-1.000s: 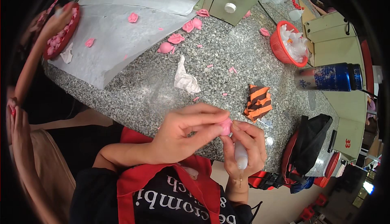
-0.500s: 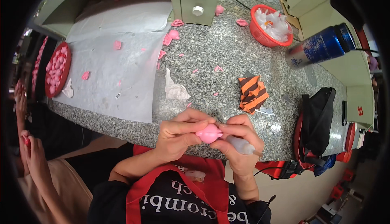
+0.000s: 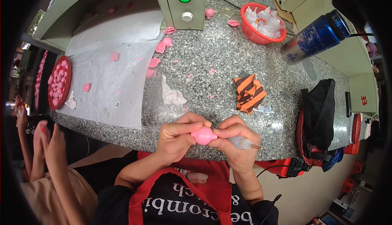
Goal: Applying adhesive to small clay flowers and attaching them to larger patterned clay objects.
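A small round pink piece [image 3: 203,136], smooth with a pointed nub on its right side, is held above the table's near edge. My left hand [image 3: 174,138] is closed round its left side, thumb and fingers pinching it. My right hand [image 3: 238,153] is also closed, its thumb and forefinger gripping the nub. A small translucent squeeze bottle [image 3: 239,143] with a thin brownish tip is tucked in that same hand, tip pointing right. What kind of article the pink piece is, I cannot tell.
Pink pieces [image 3: 167,41] and scraps lie on the speckled stone table [image 3: 212,57], beside white sheeting [image 3: 102,80]. Further off are a red basket of bottles [image 3: 264,37], a blue flask [image 3: 316,37], an orange-brown striped cloth [image 3: 249,93] and a black bag [image 3: 321,114]. Another person's hands [image 3: 49,143] work at left.
The pink piece has turned between my fingers: the dark line across it no longer shows. The bottle has tilted in my right hand, baring its tip. The view has shifted slightly.
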Motion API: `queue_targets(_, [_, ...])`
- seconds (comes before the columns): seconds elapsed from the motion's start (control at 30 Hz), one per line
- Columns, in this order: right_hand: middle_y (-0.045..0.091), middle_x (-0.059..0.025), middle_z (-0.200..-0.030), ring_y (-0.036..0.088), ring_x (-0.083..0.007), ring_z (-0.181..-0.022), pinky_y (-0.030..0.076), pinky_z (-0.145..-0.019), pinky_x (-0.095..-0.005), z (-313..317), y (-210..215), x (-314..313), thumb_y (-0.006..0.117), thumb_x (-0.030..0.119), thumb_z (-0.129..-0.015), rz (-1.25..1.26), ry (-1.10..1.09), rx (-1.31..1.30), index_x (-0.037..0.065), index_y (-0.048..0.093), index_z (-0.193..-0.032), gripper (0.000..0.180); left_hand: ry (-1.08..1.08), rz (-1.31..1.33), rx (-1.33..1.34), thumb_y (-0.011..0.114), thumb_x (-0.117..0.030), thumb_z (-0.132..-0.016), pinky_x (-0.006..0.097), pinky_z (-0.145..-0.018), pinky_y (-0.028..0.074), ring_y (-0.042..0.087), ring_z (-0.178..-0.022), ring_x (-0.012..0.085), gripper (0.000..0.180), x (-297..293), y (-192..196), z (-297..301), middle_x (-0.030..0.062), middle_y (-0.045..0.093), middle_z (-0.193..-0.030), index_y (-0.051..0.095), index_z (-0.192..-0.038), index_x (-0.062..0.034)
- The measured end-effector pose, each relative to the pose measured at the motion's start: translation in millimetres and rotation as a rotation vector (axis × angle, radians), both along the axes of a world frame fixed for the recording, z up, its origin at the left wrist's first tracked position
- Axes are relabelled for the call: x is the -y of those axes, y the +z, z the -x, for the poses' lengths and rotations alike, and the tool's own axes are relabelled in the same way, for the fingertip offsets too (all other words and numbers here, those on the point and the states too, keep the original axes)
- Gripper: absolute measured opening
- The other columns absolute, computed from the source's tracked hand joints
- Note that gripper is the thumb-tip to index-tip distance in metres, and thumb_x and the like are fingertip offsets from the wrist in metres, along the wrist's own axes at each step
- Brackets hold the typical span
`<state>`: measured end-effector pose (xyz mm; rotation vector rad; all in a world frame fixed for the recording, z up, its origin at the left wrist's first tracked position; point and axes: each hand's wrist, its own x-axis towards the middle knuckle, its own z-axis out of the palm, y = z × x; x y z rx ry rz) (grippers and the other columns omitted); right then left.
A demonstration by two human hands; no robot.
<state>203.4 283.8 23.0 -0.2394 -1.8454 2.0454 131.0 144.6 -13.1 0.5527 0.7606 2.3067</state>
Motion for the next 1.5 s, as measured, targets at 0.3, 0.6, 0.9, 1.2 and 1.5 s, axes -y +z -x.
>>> queue_targets(0.3, [0.055, -0.0070, -0.078, 0.053, -0.0117, -0.068, 0.042, -0.060, -0.0222, 2, 1, 4, 0.074, -0.001, -0.061, -0.061, -0.034, -0.046, 0.000, 0.063, -0.077, 0.020, 0.041, 0.060, -0.043, 0.052, -0.001, -0.082, 0.037, -0.086, 0.044, 0.051, -0.099, 0.0281, 0.025, 0, 4, 1, 0.0193, 0.048, -0.108, 0.057, -0.107, -0.0016])
queue_targets(0.6, [0.056, -0.0079, -0.077, 0.053, -0.0118, -0.066, 0.042, -0.058, -0.0226, -3, -4, 3, 0.076, 0.000, -0.057, 0.017, -0.033, -0.045, 0.001, 0.061, -0.074, 0.022, 0.052, 0.138, -0.228, 0.055, -0.010, -0.082, 0.043, -0.084, 0.045, 0.054, -0.096, 0.0333, 0.022, 1, 8, 3, 0.0199, 0.050, -0.105, 0.059, -0.103, -0.0031])
queue_targets(0.9, [0.055, -0.0085, -0.074, 0.053, -0.0127, -0.065, 0.042, -0.056, -0.0232, 1, -12, -4, 0.076, 0.000, -0.058, 0.138, -0.010, -0.114, 0.000, 0.059, -0.068, 0.020, 0.093, 0.244, -0.219, 0.056, -0.004, -0.080, 0.040, -0.083, 0.045, 0.054, -0.096, 0.0328, 0.023, -3, 10, -3, 0.0199, 0.051, -0.104, 0.059, -0.102, -0.0009])
queue_targets(1.2, [0.056, -0.0045, -0.066, 0.052, -0.0083, -0.058, 0.041, -0.053, -0.0208, 18, 8, -28, 0.071, 0.001, -0.066, 0.128, 0.066, 0.322, -0.001, 0.059, -0.068, 0.013, 0.106, 0.919, -0.798, 0.072, 0.001, -0.061, 0.029, -0.069, 0.049, 0.058, -0.084, 0.0175, 0.037, -16, 50, 19, 0.0121, 0.059, -0.092, 0.059, -0.096, 0.0017])
queue_targets(1.5, [0.056, -0.0117, -0.087, 0.054, -0.0117, -0.059, 0.044, -0.052, -0.0222, 8, 13, -37, 0.062, -0.004, -0.068, 0.147, 0.092, 0.236, -0.004, 0.060, -0.080, 0.012, -0.415, 0.201, 0.439, 0.055, -0.013, -0.082, 0.033, -0.084, 0.046, 0.056, -0.096, 0.0193, 0.035, -18, 3, 24, 0.0116, 0.056, -0.105, 0.047, -0.113, 0.0024])
